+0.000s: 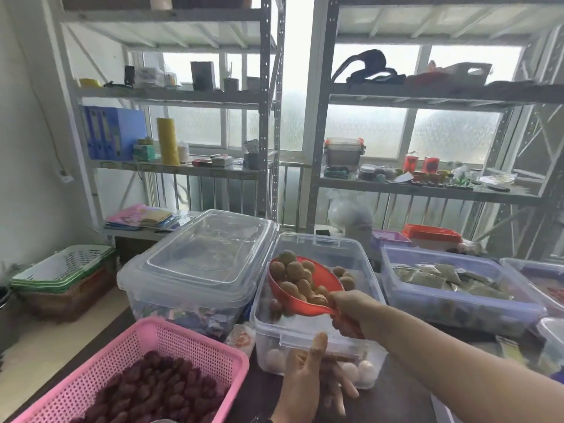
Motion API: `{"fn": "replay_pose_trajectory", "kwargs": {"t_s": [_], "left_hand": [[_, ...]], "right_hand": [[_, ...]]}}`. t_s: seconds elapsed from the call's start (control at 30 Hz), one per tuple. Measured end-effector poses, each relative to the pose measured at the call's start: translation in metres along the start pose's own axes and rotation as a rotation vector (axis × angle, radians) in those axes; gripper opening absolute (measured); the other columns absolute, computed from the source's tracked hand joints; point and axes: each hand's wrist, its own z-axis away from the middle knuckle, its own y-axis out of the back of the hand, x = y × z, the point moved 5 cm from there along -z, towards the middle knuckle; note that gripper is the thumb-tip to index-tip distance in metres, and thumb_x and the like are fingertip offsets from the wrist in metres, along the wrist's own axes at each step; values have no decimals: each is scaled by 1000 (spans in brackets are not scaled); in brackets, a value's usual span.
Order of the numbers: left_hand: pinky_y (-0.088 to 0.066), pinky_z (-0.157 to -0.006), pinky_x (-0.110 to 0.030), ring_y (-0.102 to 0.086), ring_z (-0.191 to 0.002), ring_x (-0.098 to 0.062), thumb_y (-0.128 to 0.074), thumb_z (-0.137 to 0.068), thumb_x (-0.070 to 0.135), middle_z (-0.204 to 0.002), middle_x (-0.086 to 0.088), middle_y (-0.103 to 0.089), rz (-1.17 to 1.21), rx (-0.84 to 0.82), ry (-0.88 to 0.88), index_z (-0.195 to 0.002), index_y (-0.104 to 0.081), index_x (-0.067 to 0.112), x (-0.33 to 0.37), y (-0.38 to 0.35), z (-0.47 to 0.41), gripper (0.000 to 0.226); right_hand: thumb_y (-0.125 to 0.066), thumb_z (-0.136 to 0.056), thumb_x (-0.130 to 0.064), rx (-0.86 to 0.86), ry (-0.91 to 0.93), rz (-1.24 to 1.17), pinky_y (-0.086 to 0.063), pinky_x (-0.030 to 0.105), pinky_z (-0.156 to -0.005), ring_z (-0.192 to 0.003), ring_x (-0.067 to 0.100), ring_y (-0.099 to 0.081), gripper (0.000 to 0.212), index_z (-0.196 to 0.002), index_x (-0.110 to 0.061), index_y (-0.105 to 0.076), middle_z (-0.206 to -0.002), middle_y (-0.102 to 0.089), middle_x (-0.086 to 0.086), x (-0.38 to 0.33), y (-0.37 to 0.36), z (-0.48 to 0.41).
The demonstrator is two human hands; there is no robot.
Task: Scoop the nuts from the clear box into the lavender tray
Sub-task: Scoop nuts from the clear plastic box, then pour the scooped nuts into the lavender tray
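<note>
The open clear box stands in the middle of the table, with a few nuts left inside. My right hand grips the handle of a red scoop, held tilted above the box. The scoop is heaped with brown walnuts. My left hand holds the box's near wall, thumb up on the rim and fingers curled below it. A small lavender tray sits behind the box to the right, partly hidden.
A lidded clear box stands left of the open one. A pink basket of dark red dates is at the front left. Lavender bins of packets line the right. Stacked baskets sit at far left, with metal shelves behind.
</note>
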Motion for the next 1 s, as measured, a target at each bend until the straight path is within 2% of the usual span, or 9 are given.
{"fn": "replay_pose_trajectory", "kwargs": {"t_s": [0.07,0.17,0.33,0.53,0.63,0.73,0.87,0.93,1.0], "left_hand": [[-33,-33,-17,-53,-29,-19,-52,-85,47,-54,-27,-66,34,8,11,-91,-68,-15,2,-3,1,64],[-33,-33,-15,-53,-27,-20,-54,-85,42,-50,-26,-64,81,15,34,-94,-64,-24,3,-5,-2,67],[-37,-36,-21,-52,-30,-21,-46,-88,50,-56,-25,-65,23,-41,75,-83,-75,-10,0,-3,-2,67],[-41,-38,-22,-56,-34,-22,-39,-93,66,-61,-25,-68,-5,-131,62,-86,-75,-9,-3,-1,-7,83],[-42,-37,-20,-56,-34,-22,-37,-88,73,-57,-24,-67,-64,-169,27,-78,-71,-12,-5,-2,-4,92],[-36,-34,-17,-50,-29,-19,-47,-82,77,-46,-16,-59,-177,-185,-3,-64,-66,-6,-10,-11,1,87],[-30,-31,-16,-42,-24,-14,-52,-84,71,-38,0,-52,-325,-194,-5,-55,-58,3,-20,-34,9,74],[-31,-31,-19,-41,-24,-18,-49,-90,64,-38,-5,-50,-342,-162,-12,-55,-58,7,-26,-49,9,68],[-34,-32,-22,-41,-25,-21,-48,-94,58,-41,-16,-49,-353,-121,-20,-58,-59,2,-31,-68,10,67]], "right_hand": [[-46,-90,-32,-31,-17,-10,-23,10,-35,-24,11,-35,34,-61,-14,-46,-37,-46,2,-5,7,12],[-42,-87,-22,-122,-43,-55,-25,9,-34,-25,9,-35,31,-56,-17,-45,-39,-45,1,-17,11,28],[-41,-93,-24,-133,21,-101,-25,6,-35,-24,7,-35,39,-55,-20,-48,-39,-45,0,-31,-3,32],[-35,-98,-34,-82,123,-208,-25,9,-30,-29,8,-35,38,-67,-20,-54,-55,-48,5,-30,37,47],[-35,-100,-35,-50,166,-196,-23,8,-30,-27,7,-35,42,-68,-16,-54,-47,-50,4,-29,55,63],[-33,-101,-34,-20,189,-170,-21,10,-29,-26,6,-34,44,-69,-14,-55,-49,-49,5,-26,72,83],[-32,-102,-31,-13,193,-172,-20,7,-28,-25,5,-32,37,-72,-19,-51,-55,-43,5,-16,89,108],[-31,-101,-30,-4,191,-145,-17,6,-29,-25,4,-30,35,-72,-22,-50,-57,-42,4,-10,98,118],[-30,-99,-27,0,184,-127,-16,6,-30,-24,3,-29,36,-69,-23,-49,-58,-41,3,-3,106,130]]}}
